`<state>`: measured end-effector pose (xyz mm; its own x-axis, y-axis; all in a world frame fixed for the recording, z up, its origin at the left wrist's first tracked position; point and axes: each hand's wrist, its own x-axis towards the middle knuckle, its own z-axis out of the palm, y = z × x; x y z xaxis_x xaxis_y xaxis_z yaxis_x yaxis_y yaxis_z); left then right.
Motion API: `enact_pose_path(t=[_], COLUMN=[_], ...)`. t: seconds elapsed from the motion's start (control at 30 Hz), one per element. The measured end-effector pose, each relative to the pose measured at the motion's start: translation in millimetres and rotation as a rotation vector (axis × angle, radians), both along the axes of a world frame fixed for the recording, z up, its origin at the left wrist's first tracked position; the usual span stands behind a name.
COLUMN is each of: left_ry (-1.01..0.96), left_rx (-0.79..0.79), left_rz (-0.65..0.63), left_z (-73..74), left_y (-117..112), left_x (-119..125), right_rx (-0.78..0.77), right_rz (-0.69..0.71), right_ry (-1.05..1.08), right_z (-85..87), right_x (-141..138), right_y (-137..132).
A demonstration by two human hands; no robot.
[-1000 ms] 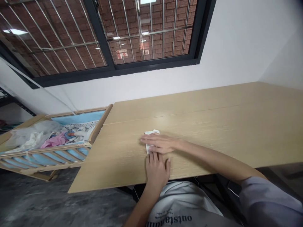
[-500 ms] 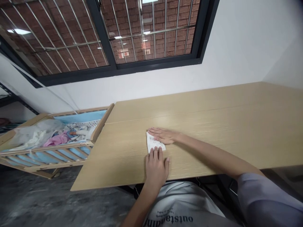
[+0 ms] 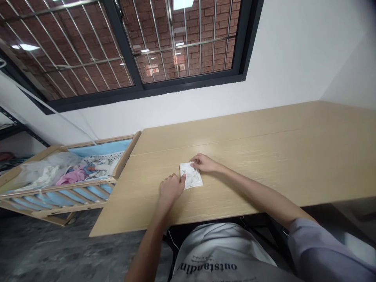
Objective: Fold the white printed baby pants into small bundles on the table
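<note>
White packet (image 3: 192, 178): flat on table (image 3: 264, 164), right of crib (image 3: 127, 158)
L hand (image 3: 171, 188): packet's crib-side edge, fingers curled, thumb on; pinch unclear
R hand (image 3: 203, 162): farther from crib, pinching packet's edge, prob. to steady

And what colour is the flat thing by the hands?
The flat thing is mostly white, with small darker marks; head view.

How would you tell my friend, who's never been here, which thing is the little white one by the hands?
Find the long, pale tan wooden table below the dark-framed window. Towards its left end, look between the person's bare left hand and bare right hand. The small flat white piece there stands out from skin and wood by its whiteness, straight edges and faint dark marks.
</note>
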<state>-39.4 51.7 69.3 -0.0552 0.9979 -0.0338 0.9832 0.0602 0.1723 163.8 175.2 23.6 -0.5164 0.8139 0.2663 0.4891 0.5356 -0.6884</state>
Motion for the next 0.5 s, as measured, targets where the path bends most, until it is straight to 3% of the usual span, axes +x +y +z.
enact_pose_path(t=[0.27,0.4,0.5], left_ry=[-0.023,-0.064,-0.197], left_rx=[0.012,0.068,0.125], left_rz=[-0.081,-0.131,-0.216], left_z=[-3.3,11.7,31.6], left_y=[12,-2,-29], left_x=[15,6,-12], right_rx=[-0.078,-0.262,-0.444], right_rz=[-0.029,-0.102,-0.107], right_ry=[0.065,0.19,0.321], right_z=[5.8,13.3,26.7], right_x=[-10,-22,-37], right_y=[-25,-45,-72])
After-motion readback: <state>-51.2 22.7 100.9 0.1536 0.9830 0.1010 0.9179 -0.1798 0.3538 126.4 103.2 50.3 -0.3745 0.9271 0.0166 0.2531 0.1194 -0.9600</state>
